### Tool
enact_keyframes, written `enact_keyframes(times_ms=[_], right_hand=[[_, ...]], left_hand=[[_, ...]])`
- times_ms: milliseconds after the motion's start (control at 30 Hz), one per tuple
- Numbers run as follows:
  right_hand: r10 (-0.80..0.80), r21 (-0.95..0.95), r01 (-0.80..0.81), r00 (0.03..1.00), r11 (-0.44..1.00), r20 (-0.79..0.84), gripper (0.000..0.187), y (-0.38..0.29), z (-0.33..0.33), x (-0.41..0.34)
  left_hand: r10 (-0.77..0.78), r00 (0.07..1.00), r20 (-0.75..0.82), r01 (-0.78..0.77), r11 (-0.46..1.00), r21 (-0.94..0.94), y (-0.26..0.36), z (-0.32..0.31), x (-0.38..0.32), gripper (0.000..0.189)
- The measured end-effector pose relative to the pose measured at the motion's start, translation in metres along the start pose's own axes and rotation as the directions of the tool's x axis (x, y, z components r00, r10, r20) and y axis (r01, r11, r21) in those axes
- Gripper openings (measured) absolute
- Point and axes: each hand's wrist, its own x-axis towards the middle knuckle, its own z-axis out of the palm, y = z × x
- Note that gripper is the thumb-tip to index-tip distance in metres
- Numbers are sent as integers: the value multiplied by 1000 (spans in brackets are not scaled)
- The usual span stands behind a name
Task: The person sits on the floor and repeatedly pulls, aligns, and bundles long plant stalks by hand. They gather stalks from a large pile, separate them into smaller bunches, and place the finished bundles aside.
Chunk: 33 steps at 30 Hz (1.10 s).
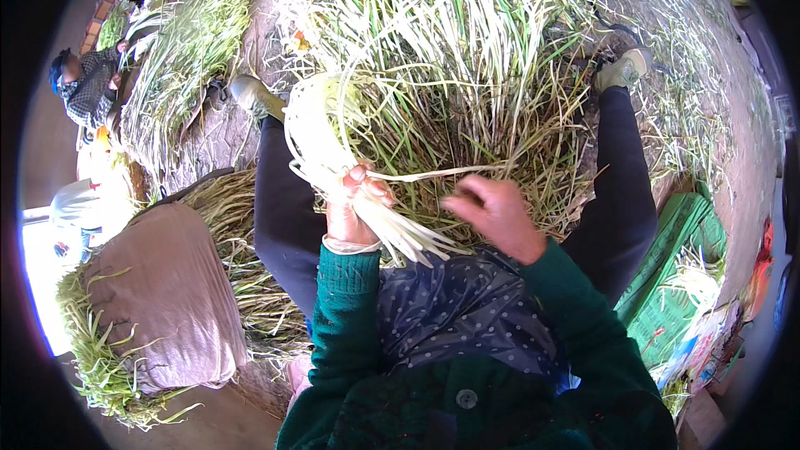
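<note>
My left hand (359,203) is closed around a bundle of pale yellow-white stalks (319,112), likely blanched garlic chives. The upper part of the bundle bends over in bright glare, and its white cut-looking ends (406,231) fan out below my fist toward the lower right. One long stalk (431,174) runs rightward from the bundle to the heap. My right hand (490,209), blurred and with curled fingers, hovers just under that stalk; whether anything is between its fingers cannot be made out. Between my legs lies a big heap of green and pale stalks (462,56).
A cloth-covered bundle of greens (162,300) stands at left. Another heap (194,56) lies beyond my left shoe (256,97), near a seated person (90,87). At right, a green printed sack (672,300) bears pale stalks. Loose leaves litter the ground (687,94).
</note>
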Motion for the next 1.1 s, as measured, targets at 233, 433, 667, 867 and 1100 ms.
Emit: enact_keyframes(times_ms=[233,433,667,867,1100], right_hand=[[334,885,-285,929,369,160,19,-20,33,23],[668,937,54,687,346,-287,12,100,-31,-19],[56,-186,-194,822,963,-567,57,70,-54,-13],[-133,-325,124,991,937,-5,25,30,13,21],[-144,-356,97,984,930,-107,19,3,32,10]], left_hand=[[-6,1000,-23,9,989,146,-13,7,-4,26],[70,997,-13,-70,997,-38,11,-15,4,18],[106,992,-69,-102,994,49,18,-18,6,23],[74,997,15,-74,997,27,18,-3,2,28],[48,990,131,-100,898,427,-35,9,-2,38]])
